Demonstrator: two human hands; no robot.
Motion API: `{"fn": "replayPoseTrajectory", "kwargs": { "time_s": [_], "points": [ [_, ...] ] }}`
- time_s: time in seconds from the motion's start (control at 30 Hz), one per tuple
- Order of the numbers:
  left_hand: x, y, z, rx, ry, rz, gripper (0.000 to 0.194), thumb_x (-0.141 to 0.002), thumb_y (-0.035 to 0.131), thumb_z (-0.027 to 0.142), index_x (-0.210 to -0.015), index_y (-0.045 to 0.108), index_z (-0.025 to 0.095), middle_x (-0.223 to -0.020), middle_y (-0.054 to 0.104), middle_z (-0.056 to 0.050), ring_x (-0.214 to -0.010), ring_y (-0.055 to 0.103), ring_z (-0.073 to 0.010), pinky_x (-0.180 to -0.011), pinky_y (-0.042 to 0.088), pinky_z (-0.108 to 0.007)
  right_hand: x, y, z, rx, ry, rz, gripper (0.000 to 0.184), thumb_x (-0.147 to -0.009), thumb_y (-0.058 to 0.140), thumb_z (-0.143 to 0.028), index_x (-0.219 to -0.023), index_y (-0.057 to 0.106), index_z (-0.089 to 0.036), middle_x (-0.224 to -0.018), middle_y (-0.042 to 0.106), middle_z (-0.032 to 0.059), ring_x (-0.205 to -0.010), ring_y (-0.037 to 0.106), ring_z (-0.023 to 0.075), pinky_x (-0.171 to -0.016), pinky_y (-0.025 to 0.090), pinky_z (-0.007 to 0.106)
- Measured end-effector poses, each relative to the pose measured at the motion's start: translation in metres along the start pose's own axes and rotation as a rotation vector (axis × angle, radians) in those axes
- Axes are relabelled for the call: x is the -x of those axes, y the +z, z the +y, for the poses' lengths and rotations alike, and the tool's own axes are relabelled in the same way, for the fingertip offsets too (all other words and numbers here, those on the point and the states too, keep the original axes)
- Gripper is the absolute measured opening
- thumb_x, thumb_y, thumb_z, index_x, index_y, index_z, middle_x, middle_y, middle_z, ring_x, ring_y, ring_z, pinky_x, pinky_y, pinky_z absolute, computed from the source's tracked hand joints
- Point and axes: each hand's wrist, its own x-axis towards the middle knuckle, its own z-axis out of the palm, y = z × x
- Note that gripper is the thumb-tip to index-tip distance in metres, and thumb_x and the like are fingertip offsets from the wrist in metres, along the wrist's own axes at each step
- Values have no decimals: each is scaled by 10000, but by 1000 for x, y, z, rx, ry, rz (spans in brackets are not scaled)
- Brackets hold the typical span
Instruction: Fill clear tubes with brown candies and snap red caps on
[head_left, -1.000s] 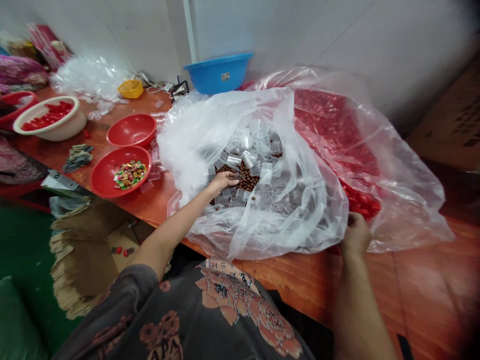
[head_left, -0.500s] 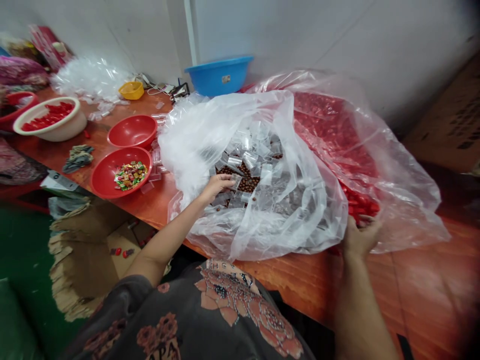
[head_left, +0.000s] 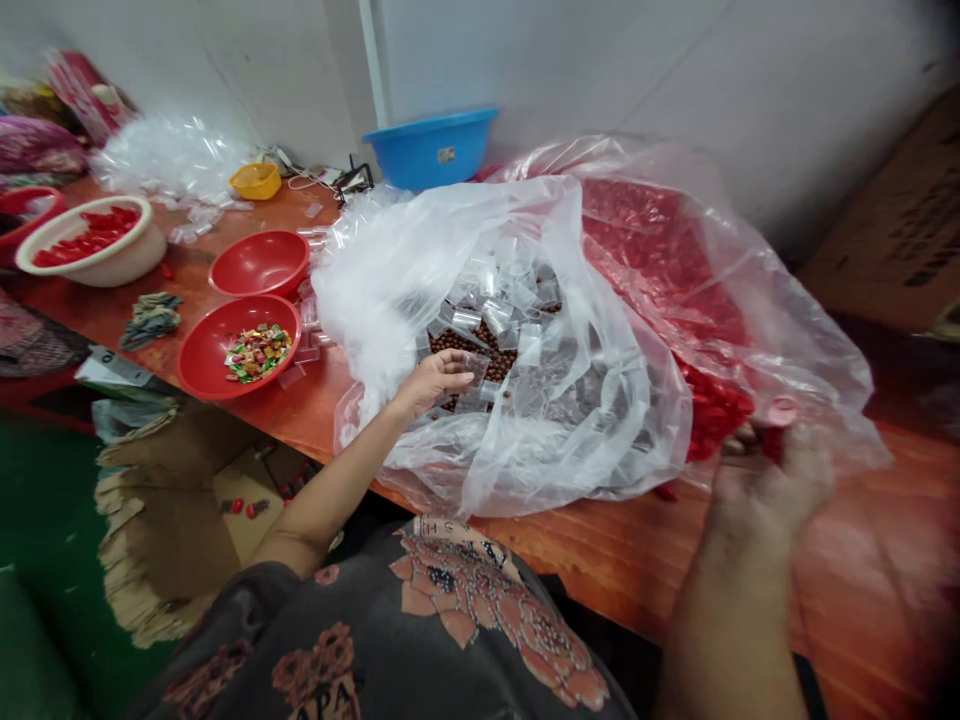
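Pickup looks like the step in hand, my left hand (head_left: 439, 380) pinching a small clear plastic piece (head_left: 475, 369) by round brown balls (head_left: 498, 371), my blurred right hand (head_left: 776, 480) curled round a red plastic cap-like piece (head_left: 781, 412) at near right, the next move seemingly calling for steady grips.

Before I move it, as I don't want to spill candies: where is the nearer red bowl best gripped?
Probably the rim of the nearer red bowl, at left and right, coming from the table's near edge. The bowl is upright, wide and flared, close to that edge; the other red bowl crowds its far side. Better keep it level: the wrapped candies lie heaped inside.
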Motion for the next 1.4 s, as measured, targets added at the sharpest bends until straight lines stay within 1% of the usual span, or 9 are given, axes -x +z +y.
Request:
{"fn": "replayPoseTrajectory", "kwargs": {
  "time_s": [0.07, 0.17, 0.27, 0.37, 0.67, 0.8, 0.93, 1.2, 1.4],
  "points": [
    [8, 10, -2, -18, 7, -47, 431, -659, 811, 219, -1045, 635, 146, -1011, 705, -71, -828, 659, -136, -784, 525, -296, 26, 12, -22, -212, 36, -142, 262, -633, 646, -289, -836, 496, -217, -753, 588, -10, -610, 557, 92, -516, 403, 202],
    [20, 29, -6, -42, 23, -143, 430, -691, 795, 256, -1078, 642, 150, -1006, 699, -73, -833, 654, -142, -767, 536, -302, 76, 39, -44, -199, 110, -465, 433, -672, 721, -297, -1074, 576, -227, -814, 646, -1, -665, 606, 108, -552, 449, 215],
    [31, 46, -8, -63, 45, -211, 436, -706, 782, 261, -1109, 652, 157, -1016, 697, -76, -869, 653, -152, -771, 537, -298, 117, 65, -47, -93, 167, -777, 441, -776, 684, -383, -1183, 587, -242, -826, 672, 8, -691, 615, 112, -593, 477, 236],
    [40, 55, -6, -115, 66, -235, 436, -721, 764, 264, -1132, 664, 157, -1004, 698, -77, -856, 644, -140, -770, 524, -277, 138, 78, -41, -9, 125, -935, 404, -856, 612, -415, -1223, 593, -247, -827, 675, 11, -691, 593, 107, -621, 491, 252],
    [47, 52, -9, -308, 176, -199, 429, -755, 714, 275, -1172, 698, 175, -1015, 699, -67, -882, 613, -142, -787, 483, -255, 149, 80, -42, 107, 154, -1131, 353, -917, 509, -419, -1210, 593, -242, -665, 511, -52, -523, 443, 64, -483, 406, 203],
    [48, 53, -15, -316, 167, -255, 408, -788, 681, 315, -1168, 702, 167, -938, 684, -50, -780, 587, -118, -724, 478, -241, 153, 80, -43, 402, -257, -1115, 394, -910, 540, -458, -1239, 600, -251, -921, 655, 24, -725, 587, 119, -671, 514, 287],
    [50, 54, -13, -351, 172, -245, 364, -792, 670, 306, -1116, 723, 149, -856, 662, -34, -713, 547, -96, -700, 457, -230, 155, 78, -37, 522, -622, -1041, 364, -919, 551, -417, -1251, 606, -280, -1106, 678, 57, -996, 625, 198, -887, 516, 401],
    [52, 52, -12, -457, 205, -188, 368, -795, 665, 289, -1145, 720, 188, -933, 697, -34, -740, 582, -110, -732, 473, -244, 171, 75, -18, 429, -723, -922, 381, -952, 503, -315, -1330, 549, -313, -1217, 660, 44, -1097, 635, 194, -956, 532, 428],
    [54, 55, -16, -357, 229, -91, 345, -767, 696, 241, -1102, 734, 168, -991, 734, -44, -899, 648, -165, -880, 487, -292, 173, 78, -7, 508, -851, -966, 750, -818, 682, -453, -1459, 363, -232, -1294, 597, 143, -1162, 602, 263, -935, 549, 460]
  ]
}}
